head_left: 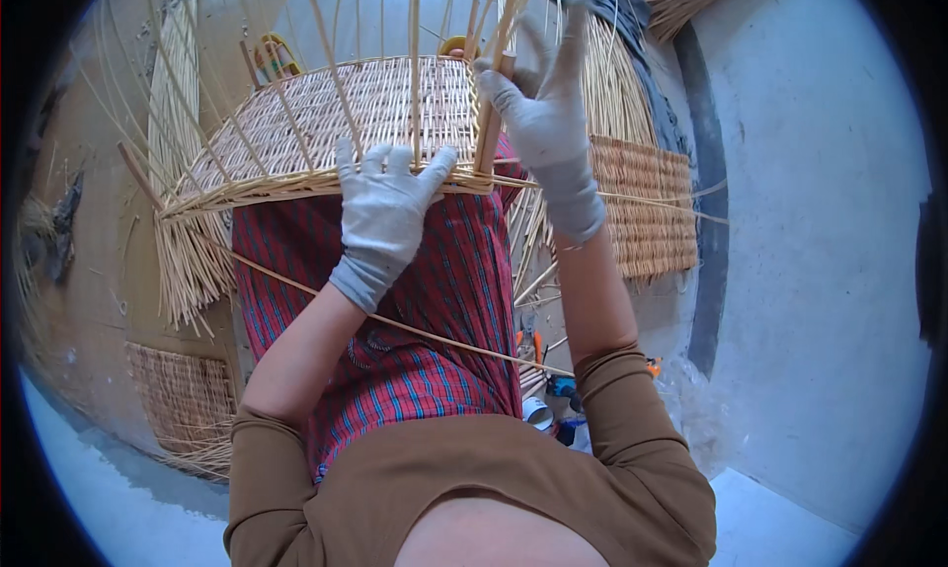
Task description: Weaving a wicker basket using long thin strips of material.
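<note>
A partly woven wicker basket [370, 103] with a flat woven bottom lies over my lap, its upright rods rising from the edges. My left hand [383, 211], in a pale work glove, grips the near edge, its fingertips over the border beside an upright rod [416, 73]. My gloved right hand [548, 122] is raised at the near right corner, next to a thick wooden corner stake [490, 122]. Its thumb is near the stake and its fingers stretch upward and apart, somewhat blurred. Long thin rods pass close to these fingers.
Woven panels [642, 206] lie at the right and at the lower left [183, 394]. Rod bundles [176, 83] spread over the floor. Orange-handled pliers [529, 342] and other small items sit by my right side. A long rod [444, 340] crosses my plaid lap cloth [415, 379].
</note>
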Tool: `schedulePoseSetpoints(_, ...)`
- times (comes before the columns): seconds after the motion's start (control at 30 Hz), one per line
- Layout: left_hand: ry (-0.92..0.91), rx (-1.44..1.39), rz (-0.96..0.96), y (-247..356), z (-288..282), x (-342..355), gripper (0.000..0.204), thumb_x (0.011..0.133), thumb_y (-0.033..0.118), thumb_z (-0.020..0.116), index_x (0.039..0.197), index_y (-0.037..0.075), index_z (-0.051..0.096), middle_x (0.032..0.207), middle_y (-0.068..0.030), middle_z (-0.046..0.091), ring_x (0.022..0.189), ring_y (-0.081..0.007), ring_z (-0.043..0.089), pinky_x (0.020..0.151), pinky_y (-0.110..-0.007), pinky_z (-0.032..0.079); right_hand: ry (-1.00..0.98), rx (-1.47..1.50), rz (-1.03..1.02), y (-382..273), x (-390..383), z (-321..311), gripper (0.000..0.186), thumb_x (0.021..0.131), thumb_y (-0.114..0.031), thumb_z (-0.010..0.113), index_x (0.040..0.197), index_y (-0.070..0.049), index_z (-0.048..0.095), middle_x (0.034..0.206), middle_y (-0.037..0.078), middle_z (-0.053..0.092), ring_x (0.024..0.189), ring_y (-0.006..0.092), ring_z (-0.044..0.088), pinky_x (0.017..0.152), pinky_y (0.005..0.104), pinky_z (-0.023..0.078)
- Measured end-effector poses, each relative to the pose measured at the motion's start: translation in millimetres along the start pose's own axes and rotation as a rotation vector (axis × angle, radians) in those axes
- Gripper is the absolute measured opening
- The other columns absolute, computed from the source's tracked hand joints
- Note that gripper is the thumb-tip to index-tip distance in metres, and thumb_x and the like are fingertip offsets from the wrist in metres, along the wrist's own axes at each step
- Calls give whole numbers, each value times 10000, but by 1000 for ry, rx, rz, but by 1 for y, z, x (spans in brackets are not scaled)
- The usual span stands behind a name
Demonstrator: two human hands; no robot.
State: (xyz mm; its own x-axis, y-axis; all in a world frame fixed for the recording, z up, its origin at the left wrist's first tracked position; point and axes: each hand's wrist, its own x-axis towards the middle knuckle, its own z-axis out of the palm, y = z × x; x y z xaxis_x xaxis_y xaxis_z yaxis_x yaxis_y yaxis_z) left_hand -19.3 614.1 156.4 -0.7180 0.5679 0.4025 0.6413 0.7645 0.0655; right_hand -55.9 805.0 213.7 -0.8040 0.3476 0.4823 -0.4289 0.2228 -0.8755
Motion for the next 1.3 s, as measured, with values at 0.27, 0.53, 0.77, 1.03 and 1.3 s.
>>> schedulePoseSetpoints(0.27, 12, -50, 113, 16, 7, 18, 273, 914, 205, 702, 1166, 112, 651, 1056, -41, 578, 927, -225, 676, 764, -390, 557, -388, -784, -132, -2, -37, -41, 781, 892, -415, 865, 1485, -19, 546, 1079, 169, 751, 945, 367, 743, 833, 476, 595)
schedulePoseSetpoints(0.53, -19, -118, 213, 1, 16, 18, 285, 971, 298, 683, 1194, 120, 678, 1004, -53, 607, 727, -251, 704, 630, -413, 589, -593, -979, -509, 40, -74, -80, 585, 846, -557, 817, 1142, -86, 637, 830, 55, 603, 762, 251, 682, 647, 373, 558)
schedulePoseSetpoints(0.77, -24, -86, 275, -6, 19, 23, 313, 975, 372, 710, 1155, 116, 693, 1014, -49, 615, 776, -249, 717, 670, -412, 594, -570, -954, -599, 53, -71, -76, 495, 873, -569, 792, 1040, -129, 642, 800, 45, 637, 685, 249, 704, 586, 385, 568)
schedulePoseSetpoints(1.03, -520, -1116, -522, 19, -11, 67, 286, 1152, 285, 511, 1175, 39, 656, 772, -64, 692, 589, -100, 629, 513, -267, 508, -498, -909, -525, 47, -82, -76, 447, 873, -490, 818, 1077, -135, 640, 851, 56, 662, 722, 266, 721, 597, 401, 568)
schedulePoseSetpoints(1.3, -126, -1154, -294, 23, 29, 41, 190, 1095, 162, 642, 1168, 5, 719, 890, -88, 719, 791, -169, 690, 738, -323, 574, -413, -873, -522, 63, -95, -70, 329, 899, -332, 802, 1068, -117, 620, 824, 74, 643, 698, 311, 684, 620, 419, 567)
